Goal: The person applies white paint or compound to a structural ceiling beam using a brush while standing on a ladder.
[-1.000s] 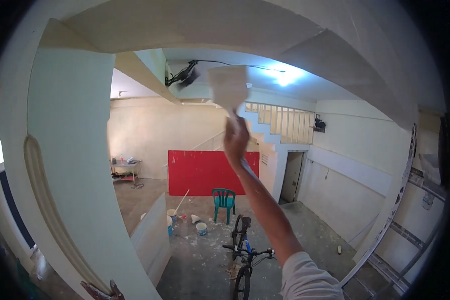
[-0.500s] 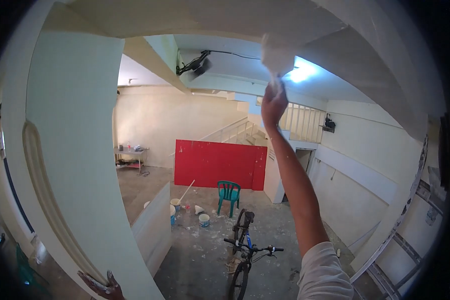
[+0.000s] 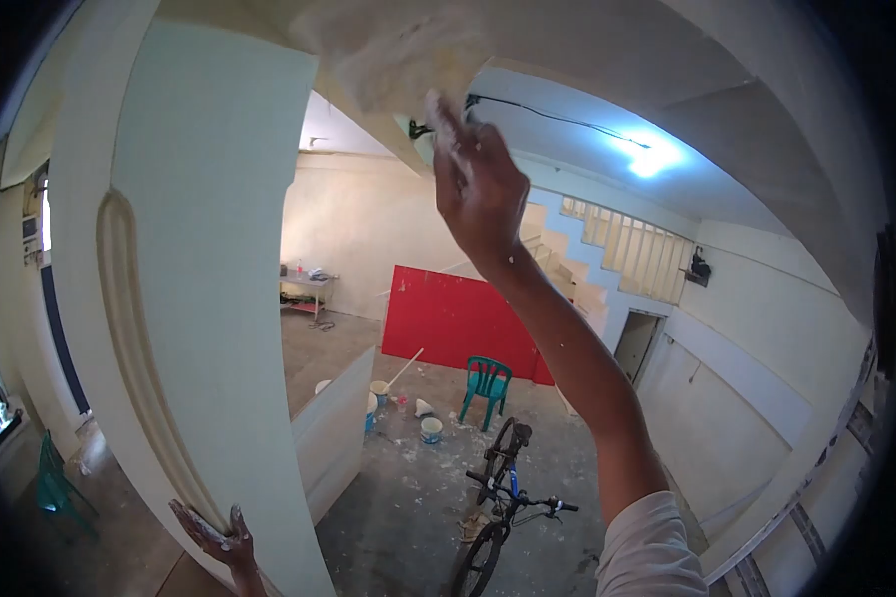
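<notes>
My right hand (image 3: 480, 179) is raised at the top centre, its fingers closed round the lower end of a pale, motion-blurred scraper (image 3: 398, 60). The scraper lies close to the underside of the overhead beam (image 3: 607, 50); whether it touches cannot be made out. White smears mark the fingers and forearm. At the lower left, my left hand (image 3: 219, 542) rests against the edge of the pale green pillar (image 3: 219, 298), fingers spread, with white residue on them and nothing held.
Below stand a bicycle (image 3: 508, 497), a green chair (image 3: 488, 383), several buckets (image 3: 431, 430) and a leaning board (image 3: 338, 433). Behind are a red panel (image 3: 448, 318), a small table (image 3: 306, 284) and stairs. A ladder-like frame (image 3: 806, 527) is at the lower right.
My right hand and the scraper have moved left and nearer along the beam. The view has shifted, so the room appears further right, and more of my left hand shows.
</notes>
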A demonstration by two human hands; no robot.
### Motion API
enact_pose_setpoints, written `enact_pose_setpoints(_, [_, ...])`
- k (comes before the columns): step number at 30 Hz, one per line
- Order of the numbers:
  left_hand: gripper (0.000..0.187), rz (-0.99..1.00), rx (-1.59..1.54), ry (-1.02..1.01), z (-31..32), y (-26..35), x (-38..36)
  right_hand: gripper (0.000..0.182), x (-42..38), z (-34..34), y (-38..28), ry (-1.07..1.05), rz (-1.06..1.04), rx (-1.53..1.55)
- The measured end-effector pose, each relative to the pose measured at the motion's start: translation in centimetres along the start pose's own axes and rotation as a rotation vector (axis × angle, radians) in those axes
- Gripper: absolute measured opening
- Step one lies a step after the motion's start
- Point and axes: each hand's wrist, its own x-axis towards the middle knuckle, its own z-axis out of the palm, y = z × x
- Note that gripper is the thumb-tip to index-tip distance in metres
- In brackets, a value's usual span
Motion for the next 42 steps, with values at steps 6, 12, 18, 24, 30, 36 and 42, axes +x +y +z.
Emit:
enact_pose_setpoints(6, [0.068,-0.008,-0.007,0.002,0.0,0.1,0.1,0.049,1.9,3.1,3.0,0.064,0.127,-0.302])
enact_pose_setpoints(12, [0.070,0.000,-0.078,0.031,0.1,-0.3,-0.1,0.044,-5.7,7.4,7.0,-0.161,0.467,-0.269])
enact_pose_setpoints(18, [0.071,-0.001,-0.041,0.005,0.1,-0.7,-0.4,0.037,-5.2,3.7,2.9,-0.237,1.140,0.615])
enact_pose_setpoints(24, [0.072,-0.016,-0.039,0.000,0.0,-0.4,-0.2,0.039,3.3,-0.9,5.8,-0.268,0.590,0.436])
enact_pose_setpoints(30, [0.070,0.008,-0.066,0.042,0.0,-0.3,0.0,0.041,-0.2,-9.3,2.6,0.178,0.992,0.542])
enact_pose_setpoints(36, [0.069,0.017,-0.043,0.047,-0.4,0.8,0.4,0.044,-21.7,-20.8,-4.8,0.123,1.341,0.232])
enact_pose_setpoints(42, [0.067,0.018,-0.097,0.061,-0.8,1.4,0.2,0.063,-38.1,-31.0,-20.3,-0.301,1.757,0.317])
